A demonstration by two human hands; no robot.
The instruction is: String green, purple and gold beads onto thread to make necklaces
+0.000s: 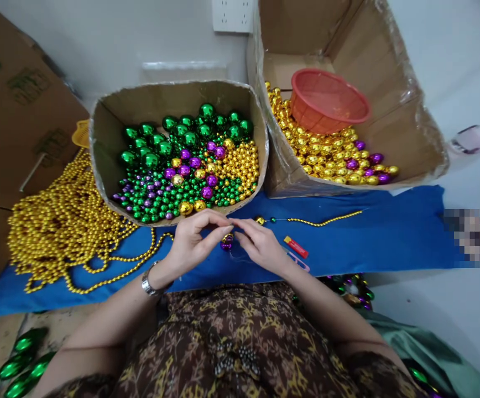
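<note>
In front of the middle cardboard box, my left hand (196,236) and my right hand (264,246) meet fingertip to fingertip. Both are closed in a pinch on a thin clear beading string (240,256), most of it hidden by the fingers. Just under the fingertips is a small cluster of purple and gold beads (227,242). Past my right fingers, a gold bead (260,220) and a small green bead (273,220) lie on the string, which runs to a gold bead chain (325,221). Beside my right wrist are a red and yellow stick-like item (296,247) and a pink-handled tool (298,260).
An open cardboard box (94,149) holds green, purple and gold beads. To its right, a larger box (434,138) contains gold and purple beads and a red basket (327,102). Gold bead strands (61,232) heap at the left of the blue-covered table (401,237).
</note>
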